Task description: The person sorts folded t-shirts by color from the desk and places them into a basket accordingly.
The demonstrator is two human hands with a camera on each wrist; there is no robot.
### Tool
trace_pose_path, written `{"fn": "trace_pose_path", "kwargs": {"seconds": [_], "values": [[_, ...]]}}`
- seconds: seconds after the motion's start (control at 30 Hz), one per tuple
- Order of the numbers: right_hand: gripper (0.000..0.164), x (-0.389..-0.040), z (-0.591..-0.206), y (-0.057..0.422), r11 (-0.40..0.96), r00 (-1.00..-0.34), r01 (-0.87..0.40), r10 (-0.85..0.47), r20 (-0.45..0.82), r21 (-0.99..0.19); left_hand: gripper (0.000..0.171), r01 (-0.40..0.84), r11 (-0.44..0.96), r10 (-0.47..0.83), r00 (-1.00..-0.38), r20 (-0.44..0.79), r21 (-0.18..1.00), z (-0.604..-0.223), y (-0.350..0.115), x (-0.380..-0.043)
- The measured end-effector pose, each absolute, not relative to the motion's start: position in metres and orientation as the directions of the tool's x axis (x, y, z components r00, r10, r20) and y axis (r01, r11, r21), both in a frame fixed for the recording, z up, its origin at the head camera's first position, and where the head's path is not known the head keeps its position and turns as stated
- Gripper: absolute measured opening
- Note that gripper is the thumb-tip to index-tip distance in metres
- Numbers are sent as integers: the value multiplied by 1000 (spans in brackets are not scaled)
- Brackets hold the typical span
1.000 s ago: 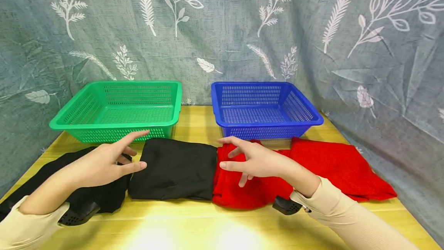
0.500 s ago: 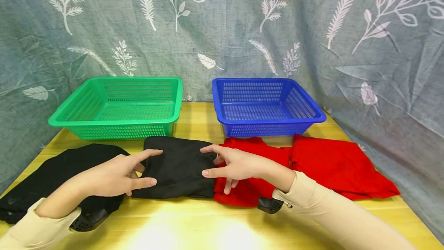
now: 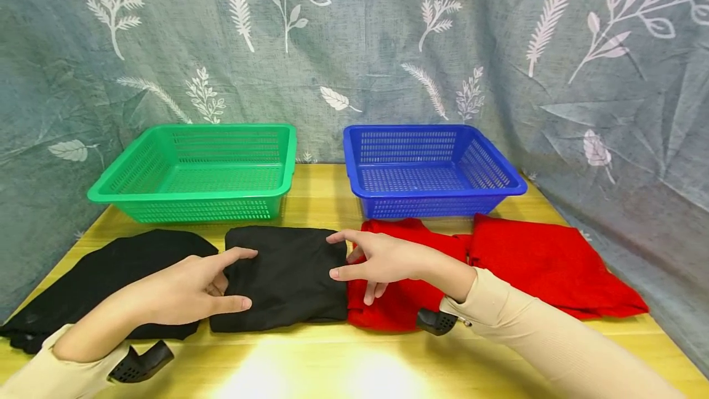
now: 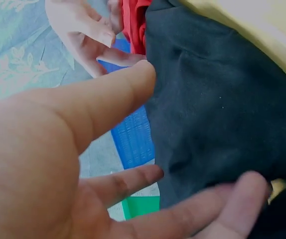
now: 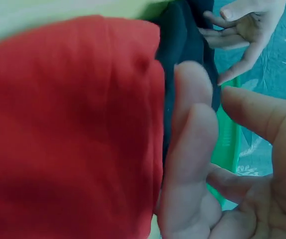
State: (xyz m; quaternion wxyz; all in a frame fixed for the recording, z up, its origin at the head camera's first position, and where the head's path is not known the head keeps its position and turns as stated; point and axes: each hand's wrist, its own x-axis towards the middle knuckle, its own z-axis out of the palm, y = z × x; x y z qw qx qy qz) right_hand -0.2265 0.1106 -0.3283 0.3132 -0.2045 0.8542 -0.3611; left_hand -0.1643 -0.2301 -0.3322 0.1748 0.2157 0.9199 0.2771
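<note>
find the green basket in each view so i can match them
Head: the green basket, left of centre.
Left wrist: a small patch of the green basket, near the bottom, left of centre.
Right wrist: a strip of the green basket, right of centre.
Shared landmark: black cloth beside red cloth, in all three.

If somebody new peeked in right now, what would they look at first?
Probably the bright green basket at the table's back left and the blue basket at its back right. Next might come the red cloths in front on the right, beside the black cloths on the left. The left hand and right hand show up too, at either edge of the middle black cloth.
</note>
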Motion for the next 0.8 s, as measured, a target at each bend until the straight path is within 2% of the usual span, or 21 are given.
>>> {"fn": "trace_pose_path", "kwargs": {"seconds": [0.13,0.27,0.63,0.8], "values": [[75,-228,-328,107,703,-723,-144,-555,-411,-697,92,281,803,456,-857,-238,526,-331,-225,-165],[76,-227,-327,101,698,-703,-134,-567,-429,-703,96,254,825,429,-863,-267,504,-334,-221,-165],[68,-231,-335,94,616,-688,-51,-592,-420,-786,88,166,752,383,-898,-218,637,-346,-217,-166],[63,-236,-339,89,581,-687,-5,-594,-419,-814,85,144,739,374,-900,-224,658,-348,-221,-163]]}}
